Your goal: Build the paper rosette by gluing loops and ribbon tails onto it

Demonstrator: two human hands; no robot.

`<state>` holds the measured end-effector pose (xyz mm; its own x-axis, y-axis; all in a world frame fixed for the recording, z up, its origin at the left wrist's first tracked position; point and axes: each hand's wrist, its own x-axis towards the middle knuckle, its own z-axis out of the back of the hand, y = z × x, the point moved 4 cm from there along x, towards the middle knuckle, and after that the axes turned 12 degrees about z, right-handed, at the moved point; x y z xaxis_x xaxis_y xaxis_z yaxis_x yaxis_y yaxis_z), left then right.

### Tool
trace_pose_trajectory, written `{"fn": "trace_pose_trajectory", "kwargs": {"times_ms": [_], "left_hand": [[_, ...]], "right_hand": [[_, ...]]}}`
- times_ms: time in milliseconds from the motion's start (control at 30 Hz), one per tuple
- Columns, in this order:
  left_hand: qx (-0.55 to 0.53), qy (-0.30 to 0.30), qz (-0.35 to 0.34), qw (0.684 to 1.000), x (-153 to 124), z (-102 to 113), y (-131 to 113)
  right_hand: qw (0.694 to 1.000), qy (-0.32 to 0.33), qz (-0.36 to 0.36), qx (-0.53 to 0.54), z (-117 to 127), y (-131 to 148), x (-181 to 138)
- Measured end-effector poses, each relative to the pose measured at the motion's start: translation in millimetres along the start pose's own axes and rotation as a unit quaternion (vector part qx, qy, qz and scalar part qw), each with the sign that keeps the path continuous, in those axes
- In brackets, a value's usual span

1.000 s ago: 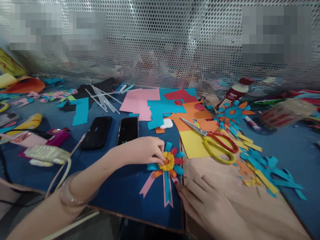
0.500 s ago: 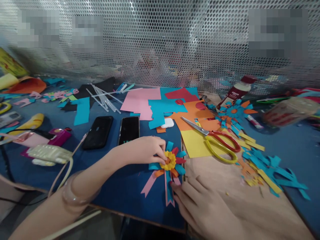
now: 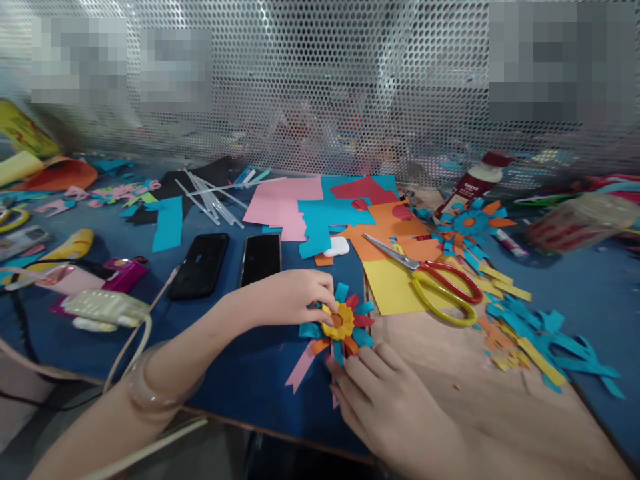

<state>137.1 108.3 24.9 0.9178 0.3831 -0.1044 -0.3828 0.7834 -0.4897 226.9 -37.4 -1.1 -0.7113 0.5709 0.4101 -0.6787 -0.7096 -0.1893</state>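
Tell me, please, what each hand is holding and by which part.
The left hand pinches the paper rosette at its yellow centre; the right hand lies flat on its ribbon tails, gripping nothing.

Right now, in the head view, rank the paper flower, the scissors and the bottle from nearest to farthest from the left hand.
1. The paper flower: touched by the left hand, at its fingertips.
2. The scissors: to the right, on the yellow paper.
3. The bottle: far right, by the mesh.
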Motion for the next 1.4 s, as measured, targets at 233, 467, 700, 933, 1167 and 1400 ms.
{"fn": "trace_pose_trajectory", "kwargs": {"times_ms": [233,467,700,933,1167,1400], "left_hand": [[0.044,0.04,0.06,0.996,-17,9,6],[0.096,0.068,0.127,0.985,-24,6,9],[0.123,0.066,0.103,0.985,-22,-2,10],[0.138,0.054,0.096,0.984,-23,-2,10],[0.138,0.063,0.103,0.983,-20,-3,8],[0.133,0.063,0.102,0.984,-21,-4,8]], "right_hand": [[1.0,-0.02,0.0,-0.012,-11,7,0],[0.998,-0.031,0.044,-0.039,-3,-1,9],[0.997,-0.018,0.051,-0.055,-15,-2,22],[0.996,-0.043,0.063,-0.038,-11,-3,17],[0.995,-0.056,0.085,-0.023,-7,-6,11],[0.991,-0.075,0.11,-0.027,-9,-9,9]]}}
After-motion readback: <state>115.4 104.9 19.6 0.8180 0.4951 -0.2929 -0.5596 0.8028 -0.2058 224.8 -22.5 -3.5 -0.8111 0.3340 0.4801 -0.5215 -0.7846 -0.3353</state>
